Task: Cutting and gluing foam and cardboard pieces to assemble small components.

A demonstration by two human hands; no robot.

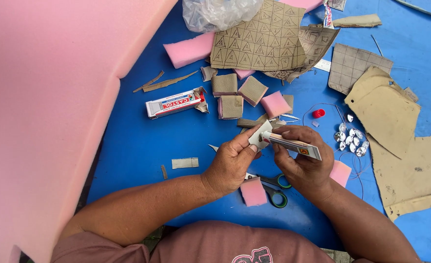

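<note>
My right hand grips a white glue tube, nozzle pointing left. My left hand pinches a small pale piece of fabric against the tube's tip. Both hands hover over the blue table. Under them lie green-handled scissors and a small pink foam block. The tube's red cap sits apart to the upper right. Another pink foam square peeks out beside my right wrist.
A big pink foam sheet fills the left. A glue carton, fabric-covered foam squares, marked fabric sheets, beige offcuts, shiny silver pieces, thread and a plastic bag lie around.
</note>
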